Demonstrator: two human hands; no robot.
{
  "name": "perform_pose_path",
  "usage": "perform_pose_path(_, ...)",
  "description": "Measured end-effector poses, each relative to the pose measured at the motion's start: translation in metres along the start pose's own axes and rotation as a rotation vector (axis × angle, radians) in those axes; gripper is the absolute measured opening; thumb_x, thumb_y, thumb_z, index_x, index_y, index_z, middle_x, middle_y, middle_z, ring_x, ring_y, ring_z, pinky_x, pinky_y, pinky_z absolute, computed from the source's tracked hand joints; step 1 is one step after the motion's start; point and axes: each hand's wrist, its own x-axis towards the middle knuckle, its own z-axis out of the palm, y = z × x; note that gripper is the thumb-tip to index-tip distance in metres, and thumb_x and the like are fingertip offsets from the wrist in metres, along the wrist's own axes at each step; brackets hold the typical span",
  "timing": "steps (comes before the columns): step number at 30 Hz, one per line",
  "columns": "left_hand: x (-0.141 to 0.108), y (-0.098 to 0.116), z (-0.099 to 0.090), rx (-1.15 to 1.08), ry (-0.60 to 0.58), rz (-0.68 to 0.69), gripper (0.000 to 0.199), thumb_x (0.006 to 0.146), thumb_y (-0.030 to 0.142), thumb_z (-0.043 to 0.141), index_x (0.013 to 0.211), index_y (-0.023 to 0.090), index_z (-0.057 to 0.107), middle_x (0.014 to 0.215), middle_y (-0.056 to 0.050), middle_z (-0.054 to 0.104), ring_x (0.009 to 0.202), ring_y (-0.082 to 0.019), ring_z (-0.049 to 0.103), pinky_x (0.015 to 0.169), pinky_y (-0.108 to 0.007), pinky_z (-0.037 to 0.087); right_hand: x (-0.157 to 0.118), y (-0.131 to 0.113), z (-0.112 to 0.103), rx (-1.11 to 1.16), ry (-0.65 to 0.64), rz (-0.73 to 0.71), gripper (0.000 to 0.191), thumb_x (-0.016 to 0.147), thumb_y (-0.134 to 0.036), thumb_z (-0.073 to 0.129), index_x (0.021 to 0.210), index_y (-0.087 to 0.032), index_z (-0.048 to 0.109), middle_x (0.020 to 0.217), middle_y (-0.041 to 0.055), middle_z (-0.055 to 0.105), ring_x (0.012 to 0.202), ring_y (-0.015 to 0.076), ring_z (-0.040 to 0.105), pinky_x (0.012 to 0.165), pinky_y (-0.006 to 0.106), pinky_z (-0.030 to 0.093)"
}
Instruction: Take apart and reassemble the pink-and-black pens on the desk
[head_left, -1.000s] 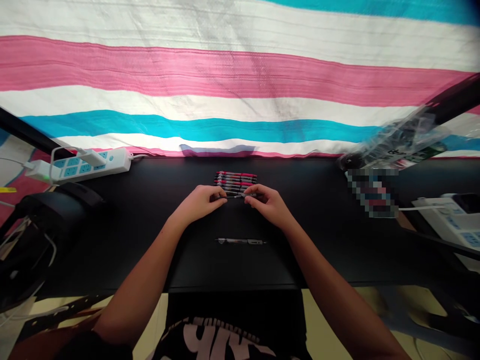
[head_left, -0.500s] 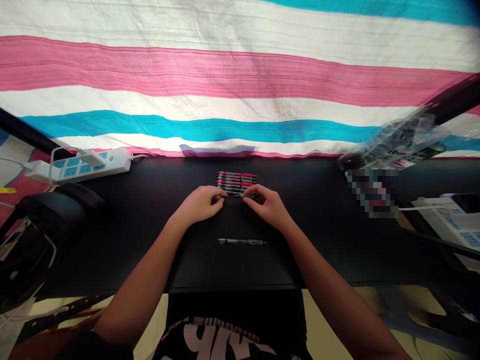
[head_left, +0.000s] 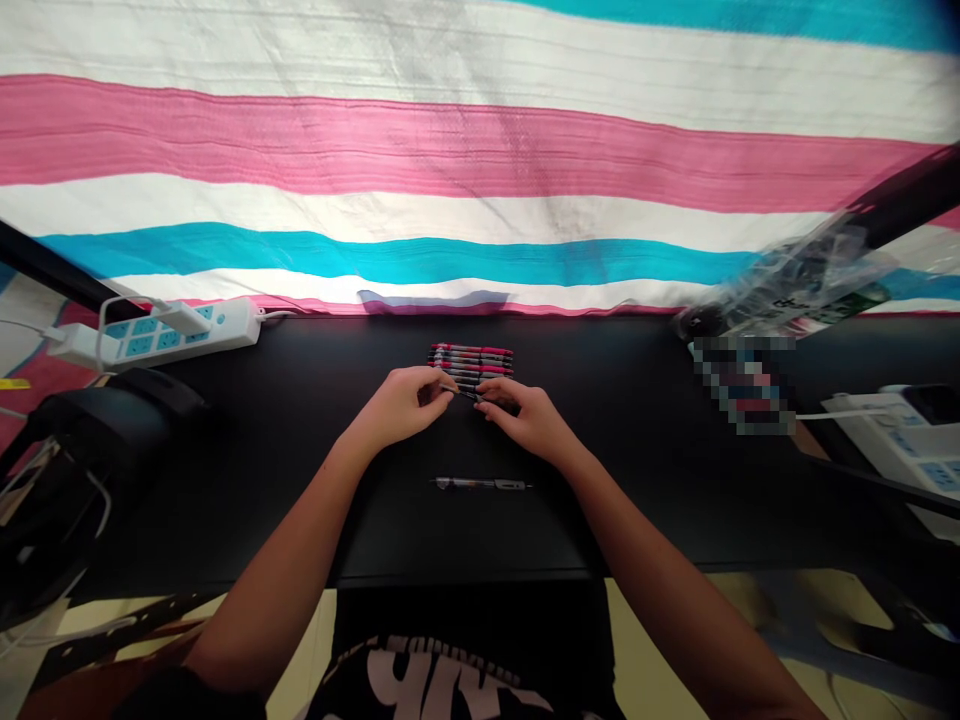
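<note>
A row of several pens [head_left: 472,358], some with red parts and some grey or black, lies side by side on the black table [head_left: 285,480]. Just in front of them, a slim dark pen [head_left: 466,393] spans the gap between my fingertips, slightly tilted. My left hand [head_left: 409,402] pinches its left end between thumb and fingers. At the other end, my right hand [head_left: 526,412] is closed on it, and the fingers cover most of that part. Nearer to me, a single clear-and-grey pen [head_left: 480,484] lies crosswise on the table, apart from both hands.
At the left stand a white power strip [head_left: 180,335] with plugs and a black headset-like object [head_left: 135,420]. On the right are a clear plastic bag [head_left: 810,280], a pixelated patch and another power strip [head_left: 892,430]. A striped sheet [head_left: 480,150] hangs behind the table.
The pen between my hands has tilted, its right end lower. My right hand has shifted slightly left and nearer to me. The row and the single pen have stayed put.
</note>
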Motion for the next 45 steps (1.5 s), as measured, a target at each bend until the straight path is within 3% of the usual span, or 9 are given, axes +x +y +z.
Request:
perform_pose_path(3,-0.001,0.0,-0.001,-0.051,0.007,-0.01,0.026,0.089,0.022,0.056,0.109,0.018,0.073,0.085,-0.003,0.069,0.065,-0.013,0.057,0.066,-0.027,0.045,0.0,0.002,-0.001,0.034,-0.019,0.008,0.021,0.092,-0.033,0.061,0.108,-0.02,0.068,0.09,0.0062,0.077,0.079,0.0219,0.074,0.081,0.038,0.057)
perform_pose_path(7,0.0,-0.005,0.0,-0.221,-0.025,-0.057,0.045,0.091,0.021,0.054,0.135,0.018,0.054,0.086,-0.002,0.069,0.071,-0.014,0.061,0.072,-0.028,0.049,-0.001,0.003,0.0,0.089,-0.025,0.027,0.02,0.093,-0.033,0.059,0.108,-0.02,0.065,0.09,0.007,0.078,0.08,0.0219,0.076,0.084,0.039,0.059)
perform_pose_path(13,0.003,-0.011,0.001,-0.399,-0.021,-0.101,0.03,0.094,0.026,0.052,0.121,0.016,0.06,0.097,-0.008,0.07,0.078,-0.016,0.065,0.072,-0.029,0.052,-0.002,0.0,-0.001,0.151,-0.037,0.059,0.019,0.092,-0.038,0.061,0.1,-0.021,0.06,0.092,0.0076,0.077,0.076,0.0211,0.075,0.081,0.038,0.06)
perform_pose_path(19,0.002,-0.008,-0.001,-0.382,-0.007,-0.057,0.045,0.094,0.025,0.054,0.139,0.02,0.058,0.098,-0.007,0.07,0.076,-0.014,0.065,0.074,-0.03,0.054,-0.002,-0.005,-0.003,0.149,-0.031,0.056,0.02,0.09,-0.038,0.063,0.098,-0.021,0.06,0.087,0.006,0.074,0.068,0.0187,0.072,0.072,0.035,0.06)
perform_pose_path(25,0.001,-0.008,-0.003,-0.317,-0.01,-0.076,0.041,0.094,0.025,0.053,0.133,0.019,0.064,0.097,-0.007,0.071,0.076,-0.014,0.065,0.078,-0.03,0.054,-0.001,-0.009,-0.003,0.161,0.0,0.072,0.024,0.086,-0.042,0.067,0.094,-0.02,0.061,0.081,0.0054,0.073,0.063,0.0177,0.068,0.063,0.033,0.059)
perform_pose_path(30,0.002,-0.005,-0.007,-0.385,-0.014,-0.097,0.054,0.09,0.024,0.061,0.143,0.017,0.054,0.102,-0.009,0.075,0.079,-0.016,0.069,0.081,-0.033,0.057,-0.001,-0.006,-0.003,0.159,0.0,0.057,0.023,0.088,-0.041,0.065,0.098,-0.02,0.061,0.083,0.0051,0.072,0.065,0.0179,0.068,0.066,0.034,0.059)
perform_pose_path(36,0.001,-0.003,-0.013,-0.573,-0.095,-0.197,0.033,0.088,0.033,0.069,0.114,0.013,0.07,0.109,-0.015,0.076,0.084,-0.02,0.072,0.074,-0.033,0.058,0.0,-0.003,-0.004,0.027,0.069,0.0,0.02,0.085,-0.039,0.07,0.095,-0.022,0.063,0.085,0.0033,0.067,0.07,0.0173,0.062,0.067,0.032,0.053)
perform_pose_path(45,0.001,-0.005,-0.011,-0.62,-0.118,-0.263,0.041,0.087,0.042,0.072,0.117,0.013,0.071,0.11,-0.015,0.076,0.081,-0.021,0.074,0.065,-0.03,0.058,0.001,0.001,-0.005,0.098,0.117,0.033,0.023,0.086,-0.04,0.07,0.098,-0.02,0.071,0.09,0.0063,0.074,0.077,0.0212,0.068,0.073,0.035,0.055)
